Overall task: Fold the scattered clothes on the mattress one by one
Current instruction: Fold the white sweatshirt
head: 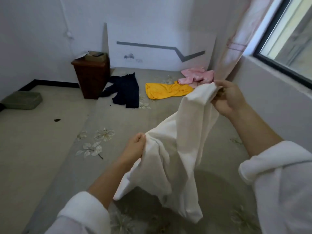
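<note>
Two hands hold one white fabric garment up over the grey floral-print mattress, centre frame. Left hand pinches a bunched edge at the garment's 9 o'clock. Right hand grips its upper end at 1 o'clock. Lying loose on the mattress: dark navy garment at 11 o'clock, yellow crumpled top at 12, pink crumpled garment at 1.

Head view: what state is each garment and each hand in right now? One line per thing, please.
white garment: unfolded, held up between both hands, hanging in loose folds.
left hand: grips the white garment's lower part.
right hand: pinches its upper end.
dark garment: unfolded, sprawled on the mattress.
yellow garment: unfolded, crumpled on the mattress.
pink garment: unfolded, bunched beside the curtain.
</note>
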